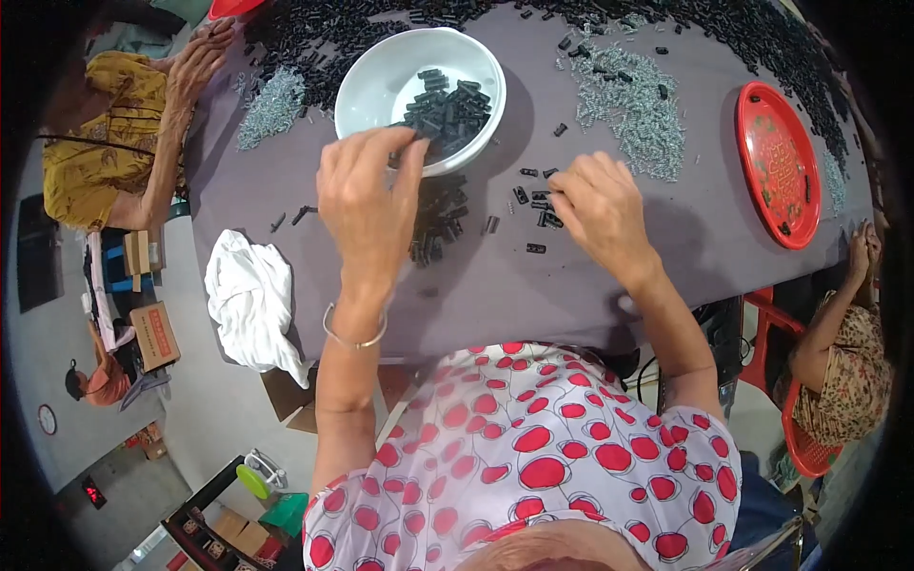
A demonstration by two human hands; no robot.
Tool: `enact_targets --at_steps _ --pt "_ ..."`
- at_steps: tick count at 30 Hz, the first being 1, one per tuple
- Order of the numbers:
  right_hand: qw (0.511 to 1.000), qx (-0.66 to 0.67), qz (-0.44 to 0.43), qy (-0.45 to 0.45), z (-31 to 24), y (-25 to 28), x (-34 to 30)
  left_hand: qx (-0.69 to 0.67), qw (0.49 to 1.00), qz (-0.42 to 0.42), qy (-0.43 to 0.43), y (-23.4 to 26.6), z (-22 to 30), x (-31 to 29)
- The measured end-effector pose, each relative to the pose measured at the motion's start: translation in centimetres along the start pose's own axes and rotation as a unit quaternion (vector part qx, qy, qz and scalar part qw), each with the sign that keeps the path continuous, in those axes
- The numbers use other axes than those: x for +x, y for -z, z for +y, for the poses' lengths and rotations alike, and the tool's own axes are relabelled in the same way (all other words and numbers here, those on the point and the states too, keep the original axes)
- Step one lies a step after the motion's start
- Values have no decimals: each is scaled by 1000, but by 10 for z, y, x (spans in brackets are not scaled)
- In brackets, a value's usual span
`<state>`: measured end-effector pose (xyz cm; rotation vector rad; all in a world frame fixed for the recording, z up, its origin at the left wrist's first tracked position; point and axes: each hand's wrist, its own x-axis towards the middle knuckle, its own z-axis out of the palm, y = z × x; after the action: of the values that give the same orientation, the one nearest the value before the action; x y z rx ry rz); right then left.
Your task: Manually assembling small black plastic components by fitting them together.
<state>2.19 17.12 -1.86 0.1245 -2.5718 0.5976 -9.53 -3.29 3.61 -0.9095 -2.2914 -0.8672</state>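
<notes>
While small black plastic-looking tubes [457, 109] lie in the round white plastic bowl [354, 90] and loose before it, your left hand [367, 195] bends at its near rim, your right hand [605, 205] over loose tubes; I cannot tell whether either grips one. You seem mid-sorting; next calls for a light fingertip pinch.

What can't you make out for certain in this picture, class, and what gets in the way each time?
All in the head view:
What the left hand may be pinching at the white bowl: the hand itself hides its grip.
What the right hand may hold among the black pieces: its own back covers it.
The rest of the red object at upper left: the top edge cuts it off.
The number of springs: too small and heaped.
</notes>
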Motion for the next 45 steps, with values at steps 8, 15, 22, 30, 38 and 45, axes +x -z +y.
enact_targets --at_steps 8,15,22,30,38,45 --pt "998 -23 -61 18 8 0 7 -140 984 8 105 8 41 -34" --pt "996 93 -2 -1 -23 12 -3 -499 723 -154 453 -3 59 -83" --pt "991 78 100 29 -58 -2 -23 -616 591 -127 506 -11 63 -95" --pt "998 42 53 15 -30 -7 -9 -529 683 -176 472 5 57 -93" --pt "999 -46 11 25 -34 -28 3 -531 665 -174 495 9 54 -93" --pt "998 -25 52 38 -34 -25 3 -541 661 -150 498 5 53 -98"
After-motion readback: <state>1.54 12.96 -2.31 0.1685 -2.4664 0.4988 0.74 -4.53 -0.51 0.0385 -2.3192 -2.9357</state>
